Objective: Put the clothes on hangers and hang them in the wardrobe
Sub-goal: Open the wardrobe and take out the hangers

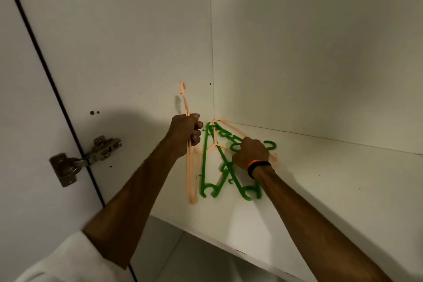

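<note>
1. Your left hand (185,133) has its fingers curled around an orange hanger (190,167), near the middle of it. The hanger stands almost upright, close to the left wall of the wardrobe (137,52).
2. The lower end of this orange hanger is near the white shelf (320,190); its upper end points up along the wall.
3. Your right hand (251,152) is down on the pile of hangers in the corner of the shelf. Its fingers are bent over them, but you see only the back of the hand, so I cannot tell if it really grips one.
4. The pile has green hangers (207,167) and another orange hanger (216,142), crossing each other flat on the shelf.
5. On your right wrist there is a black and orange band (257,166).
6. A metal hinge (80,160) sits on the left, on the door side.
</note>
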